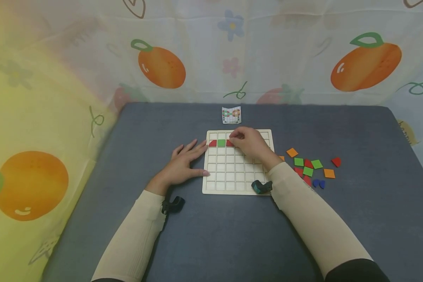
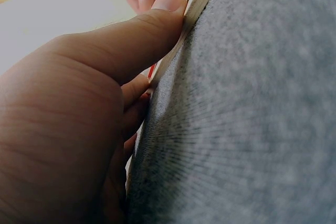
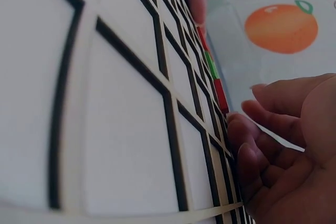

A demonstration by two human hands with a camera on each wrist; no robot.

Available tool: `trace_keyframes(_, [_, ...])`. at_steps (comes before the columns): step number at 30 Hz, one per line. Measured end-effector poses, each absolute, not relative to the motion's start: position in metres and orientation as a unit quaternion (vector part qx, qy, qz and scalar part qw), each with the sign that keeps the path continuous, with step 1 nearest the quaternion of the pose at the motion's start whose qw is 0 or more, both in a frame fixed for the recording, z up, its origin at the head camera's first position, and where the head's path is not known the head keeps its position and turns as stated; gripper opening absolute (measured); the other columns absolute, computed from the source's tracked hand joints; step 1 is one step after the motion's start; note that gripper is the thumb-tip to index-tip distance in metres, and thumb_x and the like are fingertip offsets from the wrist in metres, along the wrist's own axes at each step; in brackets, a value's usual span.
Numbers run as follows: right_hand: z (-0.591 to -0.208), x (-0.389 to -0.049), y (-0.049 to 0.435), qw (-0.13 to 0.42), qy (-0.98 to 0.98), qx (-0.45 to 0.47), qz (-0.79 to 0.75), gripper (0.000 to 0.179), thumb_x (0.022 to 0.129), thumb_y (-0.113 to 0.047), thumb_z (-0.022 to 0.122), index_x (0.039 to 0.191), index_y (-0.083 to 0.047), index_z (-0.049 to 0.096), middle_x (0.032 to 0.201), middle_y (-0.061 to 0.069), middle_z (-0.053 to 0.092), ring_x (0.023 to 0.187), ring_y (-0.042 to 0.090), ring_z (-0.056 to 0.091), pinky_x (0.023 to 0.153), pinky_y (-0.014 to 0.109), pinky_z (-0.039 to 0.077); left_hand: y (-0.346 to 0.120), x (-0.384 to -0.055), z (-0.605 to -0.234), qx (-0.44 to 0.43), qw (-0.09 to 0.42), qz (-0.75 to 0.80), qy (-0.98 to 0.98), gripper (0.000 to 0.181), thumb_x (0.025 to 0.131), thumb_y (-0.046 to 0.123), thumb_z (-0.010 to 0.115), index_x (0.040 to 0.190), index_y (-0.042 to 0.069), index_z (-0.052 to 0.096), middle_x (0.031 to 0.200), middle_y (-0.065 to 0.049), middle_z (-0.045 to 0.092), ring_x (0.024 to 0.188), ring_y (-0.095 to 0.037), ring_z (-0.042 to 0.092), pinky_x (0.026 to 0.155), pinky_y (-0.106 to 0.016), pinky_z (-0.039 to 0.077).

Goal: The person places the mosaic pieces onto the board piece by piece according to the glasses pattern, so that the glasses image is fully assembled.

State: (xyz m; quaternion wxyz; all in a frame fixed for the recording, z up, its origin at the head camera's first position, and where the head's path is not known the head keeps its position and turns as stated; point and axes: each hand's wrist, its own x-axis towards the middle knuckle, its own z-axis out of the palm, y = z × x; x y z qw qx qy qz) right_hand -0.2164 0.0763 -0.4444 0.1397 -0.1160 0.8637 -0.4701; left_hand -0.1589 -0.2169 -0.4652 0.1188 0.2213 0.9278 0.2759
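A white grid board (image 1: 216, 187) lies on the table. In one of its upper rows sit a red piece (image 1: 213, 143) with a cut or rounded corner, a green square (image 1: 221, 143) and a second red piece (image 1: 229, 143). My right hand (image 1: 251, 144) is over that row, its fingertips at the second red piece. In the right wrist view the thumb is apart from the fingers, and a fingertip reaches the end of the red piece (image 3: 219, 94). My left hand (image 1: 181, 165) is spread at the board's left edge; its thumb and fingertips touch the rim (image 2: 202, 3).
Right of the board lie loose pieces: green squares (image 1: 316, 164), orange squares (image 1: 329, 173), red pieces (image 1: 336, 162) and blue ones (image 1: 322, 184). A small printed pattern card (image 1: 231, 116) lies beyond the board. Behind the table hangs a fruit-patterned cloth (image 1: 204, 23).
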Motion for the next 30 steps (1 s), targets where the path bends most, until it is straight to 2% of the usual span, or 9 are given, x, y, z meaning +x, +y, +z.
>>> trace_keyframes(8, [-0.4479, -0.2166, 0.0744, 0.141, 0.869, -0.149, -0.451, 0.028, 0.107, -0.013, 0.072, 0.134, -0.008, 0.071, 0.124, 0.009, 0.068, 0.115, 0.03, 0.063, 0.099, 0.05, 0.051, -0.2168, -0.1585, -0.4645, 0.224, 0.119, 0.275, 0.927, 0.1, 0.094, 0.056, 0.084, 0.173, 0.023, 0.033, 0.178, 0.01, 0.022, 0.166, -0.02, 0.006, 0.126, -0.059, -0.004])
trace_keyframes(13, [-0.4493, -0.2184, 0.0729, 0.129, 0.881, -0.162, -0.425, 0.03, 0.107, -0.011, 0.071, 0.137, -0.008, 0.07, 0.125, 0.009, 0.067, 0.118, 0.031, 0.062, 0.102, 0.05, 0.05, -0.2167, -0.1587, -0.4652, 0.224, 0.116, 0.277, 0.927, 0.1, 0.094, 0.057, 0.084, 0.173, 0.023, 0.034, 0.178, 0.009, 0.023, 0.166, -0.021, 0.006, 0.126, -0.06, -0.004])
trace_keyframes(24, [-0.4497, -0.2172, 0.0728, 0.122, 0.88, -0.165, -0.428, 0.03, 0.108, -0.02, 0.071, 0.136, -0.011, 0.07, 0.124, 0.008, 0.066, 0.119, 0.031, 0.062, 0.102, 0.051, 0.05, -0.2163, -0.159, -0.4653, 0.227, 0.115, 0.273, 0.928, 0.099, 0.094, 0.056, 0.084, 0.173, 0.023, 0.034, 0.178, 0.01, 0.023, 0.166, -0.02, 0.006, 0.126, -0.059, -0.004])
trace_keyframes(30, [-0.4504, -0.2158, 0.0739, 0.122, 0.871, -0.152, -0.451, 0.031, 0.11, -0.03, 0.07, 0.136, -0.013, 0.071, 0.119, 0.005, 0.066, 0.11, 0.027, 0.064, 0.095, 0.051, 0.051, -0.2167, -0.1598, -0.4668, 0.228, 0.115, 0.273, 0.927, 0.099, 0.094, 0.056, 0.083, 0.173, 0.023, 0.034, 0.178, 0.01, 0.022, 0.166, -0.021, 0.006, 0.126, -0.06, -0.004])
